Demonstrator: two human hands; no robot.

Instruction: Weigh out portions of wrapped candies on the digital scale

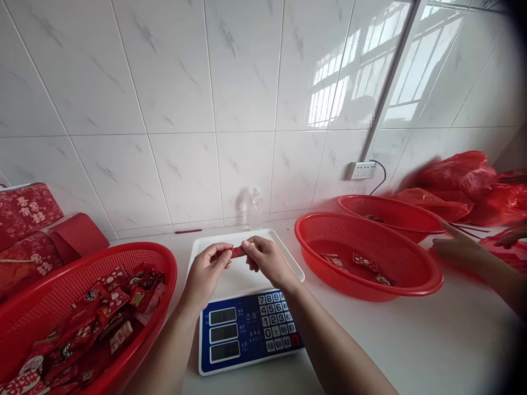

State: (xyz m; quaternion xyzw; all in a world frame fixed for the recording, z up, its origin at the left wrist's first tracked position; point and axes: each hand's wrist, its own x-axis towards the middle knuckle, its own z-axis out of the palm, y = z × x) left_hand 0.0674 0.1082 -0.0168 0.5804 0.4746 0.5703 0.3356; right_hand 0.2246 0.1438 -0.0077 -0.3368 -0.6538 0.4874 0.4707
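Note:
Both my hands hover over the white pan of an electronic scale [247, 274] with a blue keypad front. My left hand [208, 269] and my right hand [265, 258] pinch the two ends of a small red wrapped candy [237, 252] between them, fingers closed on it. A red mesh basket [78, 312] at the left holds several red candy packets. Another red mesh basket [366, 258] at the right holds a few packets.
A second red basket [391, 214] stands behind the right one, with red plastic bags [465, 181] beyond. Another person's hand [461, 249] reaches in at the right edge. Red gift boxes [28, 225] sit at the far left. A wall socket [361, 170] and tiled wall stand behind.

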